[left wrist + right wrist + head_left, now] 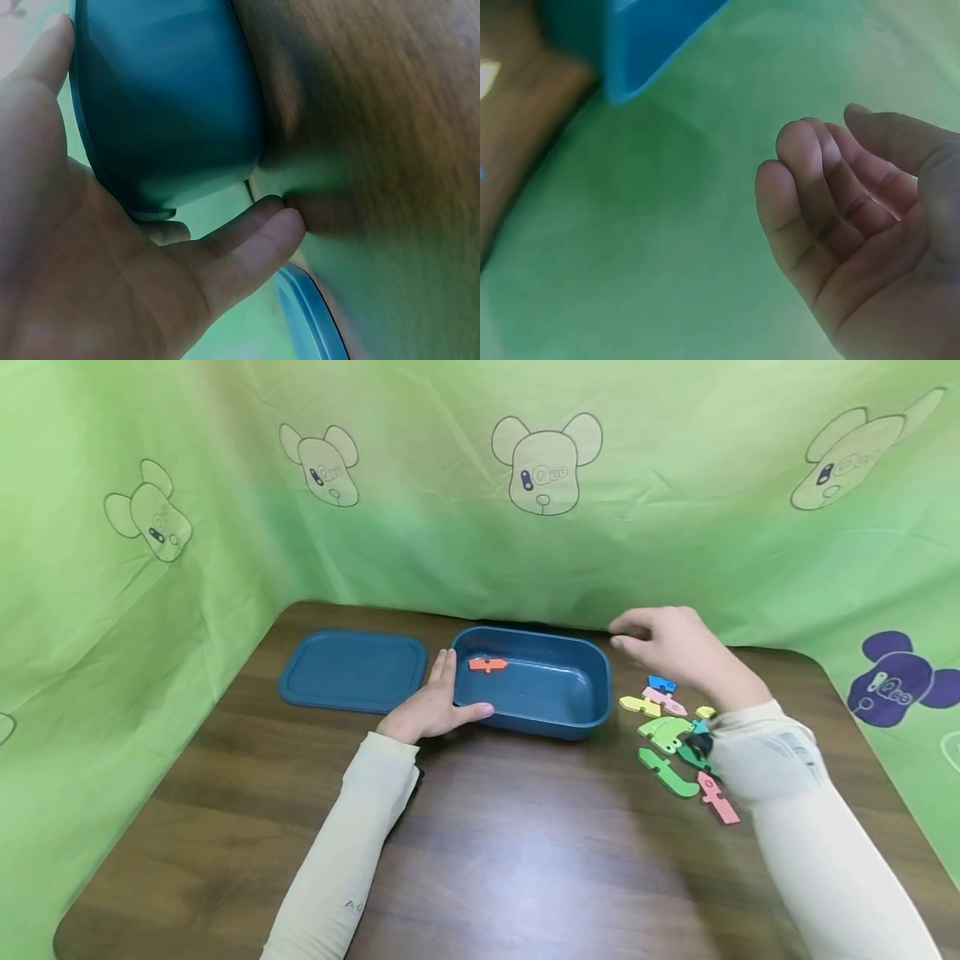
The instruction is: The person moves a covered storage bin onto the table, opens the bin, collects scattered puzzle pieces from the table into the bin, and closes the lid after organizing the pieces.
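A blue plastic box (540,725) stands uncovered on the table, with one orange puzzle piece (488,665) lying inside at its left. My left hand (431,706) rests against the box's left end, thumb on the near rim and fingers fairly straight. Seen from the left wrist, that thumb touches the rim while two fingers extend below the box's end. Past the box's right end, my right hand (862,217) hovers with loosely bent fingers and nothing in it. Nearest to its forearm lies a group of coloured puzzle pieces (667,777), partly covered by the sleeve.
To the left of the box lies its flat blue lid (356,670). The brown wooden table (487,860) ends at a green curtain (420,543) printed with mouse heads, which hangs close behind the box and along both sides.
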